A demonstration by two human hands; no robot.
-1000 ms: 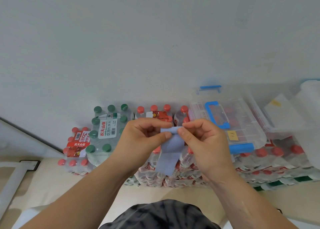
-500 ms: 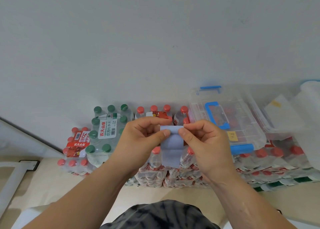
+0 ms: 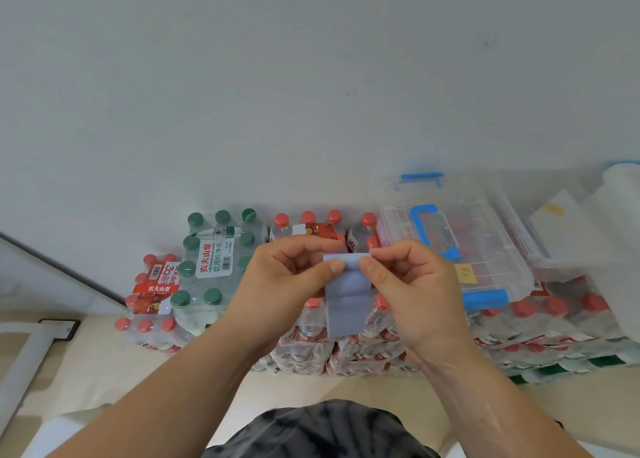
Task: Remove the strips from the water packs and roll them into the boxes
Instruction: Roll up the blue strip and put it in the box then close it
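Observation:
A grey-blue strip point(image 3: 347, 295) hangs in front of me, pinched at its top edge by both hands. My left hand point(image 3: 287, 281) grips the top left corner and my right hand point(image 3: 412, 284) grips the top right corner. The top edge looks folded over between the thumbs. Behind the hands lie shrink-wrapped water packs with red caps point(image 3: 540, 322) and one with green caps point(image 3: 214, 263). A clear plastic box with blue latches point(image 3: 460, 249) rests on the packs to the right.
A second clear box point(image 3: 561, 236) sits further right, beside a white roll-like object point(image 3: 620, 198) at the frame edge. A plain white wall rises behind the packs. A white frame leg point(image 3: 20, 364) stands on the beige floor at the left.
The hanging part of the strip has grown a little shorter as its top edge is turned over between my fingers. Both hands stay in the same place.

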